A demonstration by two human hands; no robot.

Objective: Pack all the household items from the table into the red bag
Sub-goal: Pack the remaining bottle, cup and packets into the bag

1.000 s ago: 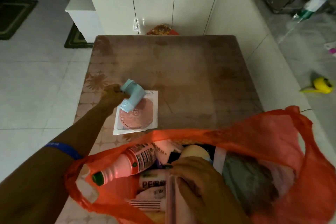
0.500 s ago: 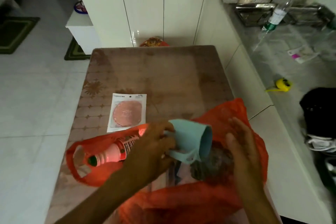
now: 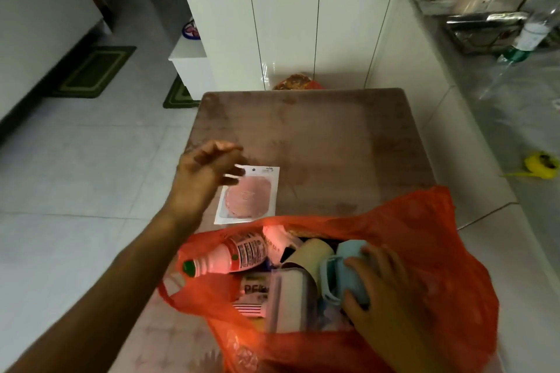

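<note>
The red bag [image 3: 424, 239] stands open at the near edge of the brown table [image 3: 327, 136]. Inside it lie a pink bottle with a green cap [image 3: 230, 257], a beige cup [image 3: 309, 254], boxes and a light blue mug [image 3: 339, 269]. My right hand [image 3: 381, 281] is inside the bag with its fingers closed around the blue mug. My left hand [image 3: 203, 179] hovers empty, fingers apart, over the left edge of a flat white packet with a pink round pad [image 3: 248, 195], which lies on the table just beyond the bag.
White cabinets [image 3: 288, 36] stand behind the table, with a red-orange object [image 3: 298, 82] on the floor between them. A white counter to the right carries a yellow tape measure [image 3: 542, 162] and a plastic bottle [image 3: 530, 36]. Tiled floor lies to the left.
The blue mug went from my left hand into the bag, where my right hand now holds it. My left hand came out empty and moved over to the white packet.
</note>
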